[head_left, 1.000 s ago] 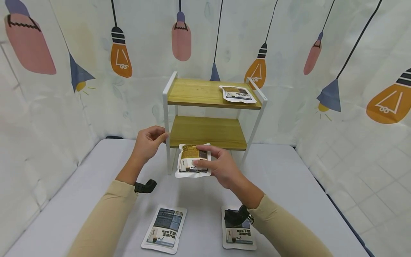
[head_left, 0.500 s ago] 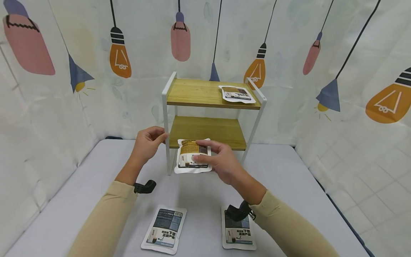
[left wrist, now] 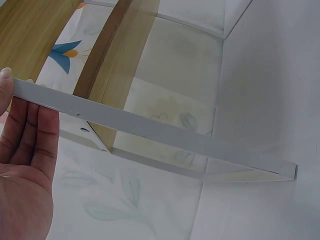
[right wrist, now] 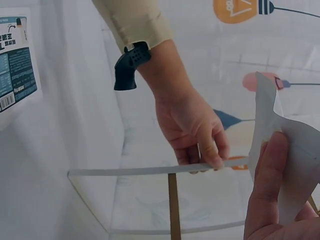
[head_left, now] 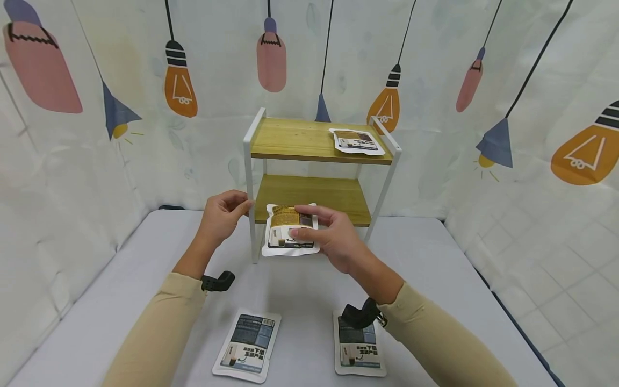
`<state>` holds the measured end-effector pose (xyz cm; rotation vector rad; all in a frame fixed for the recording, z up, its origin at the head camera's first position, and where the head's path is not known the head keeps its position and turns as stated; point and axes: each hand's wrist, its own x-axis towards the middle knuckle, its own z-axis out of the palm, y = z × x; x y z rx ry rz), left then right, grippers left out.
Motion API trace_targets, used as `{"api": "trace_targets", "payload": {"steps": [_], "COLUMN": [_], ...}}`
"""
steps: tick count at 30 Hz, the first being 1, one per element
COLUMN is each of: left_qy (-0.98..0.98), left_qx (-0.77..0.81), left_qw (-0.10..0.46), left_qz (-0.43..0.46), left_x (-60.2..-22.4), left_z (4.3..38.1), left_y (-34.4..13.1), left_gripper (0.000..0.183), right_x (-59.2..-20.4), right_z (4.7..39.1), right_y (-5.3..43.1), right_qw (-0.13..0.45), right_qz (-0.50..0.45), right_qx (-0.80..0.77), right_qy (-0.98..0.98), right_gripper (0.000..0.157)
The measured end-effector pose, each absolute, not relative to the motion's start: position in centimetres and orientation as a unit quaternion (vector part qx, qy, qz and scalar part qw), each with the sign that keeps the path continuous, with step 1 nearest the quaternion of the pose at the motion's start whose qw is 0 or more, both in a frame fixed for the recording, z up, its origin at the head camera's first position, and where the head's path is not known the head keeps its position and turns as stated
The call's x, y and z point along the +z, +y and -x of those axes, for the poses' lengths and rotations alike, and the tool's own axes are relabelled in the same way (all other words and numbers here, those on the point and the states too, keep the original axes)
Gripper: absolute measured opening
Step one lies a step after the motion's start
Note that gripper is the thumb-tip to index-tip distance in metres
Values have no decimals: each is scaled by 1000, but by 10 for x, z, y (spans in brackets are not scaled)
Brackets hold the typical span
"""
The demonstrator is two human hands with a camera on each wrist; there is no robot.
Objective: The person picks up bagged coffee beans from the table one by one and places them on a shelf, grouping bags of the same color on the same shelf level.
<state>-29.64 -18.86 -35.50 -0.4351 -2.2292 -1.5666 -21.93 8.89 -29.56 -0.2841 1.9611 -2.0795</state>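
The held pouch (head_left: 282, 223) has risen slightly, overlapping the lower shelf (head_left: 314, 191) in the head view, apparently not resting there yet; the right hand (head_left: 340, 242) pinches its edge, the left hand (head_left: 220, 217) grips the white post (head_left: 253, 234), and a second pouch (head_left: 358, 142) lies on the top shelf (head_left: 292, 138)

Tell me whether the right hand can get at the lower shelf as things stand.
Probably yes: the right hand holds a pouch before the lower shelf, whose front is open. The left hand grips the left front post, off to the side of that path.
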Motion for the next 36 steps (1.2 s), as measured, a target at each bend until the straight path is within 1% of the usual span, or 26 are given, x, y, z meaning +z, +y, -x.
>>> {"api": "trace_targets", "payload": {"steps": [11, 21, 36], "left_qy": [-796, -794, -793], "left_qx": [-555, -557, -564], "left_qw": [190, 191, 174], "left_qz": [152, 154, 152], "left_x": [-354, -355, -356], "left_z": [296, 295, 297], "left_y": [-188, -189, -191], "left_gripper": [23, 23, 28], "right_x": [-285, -275, -246], "right_z": [220, 219, 222], "right_y": [88, 89, 91], "right_qw": [126, 126, 111], "right_qz": [107, 115, 124], "right_qx": [-713, -724, -727], "right_qy": [681, 668, 666], "right_gripper": [52, 54, 53]}}
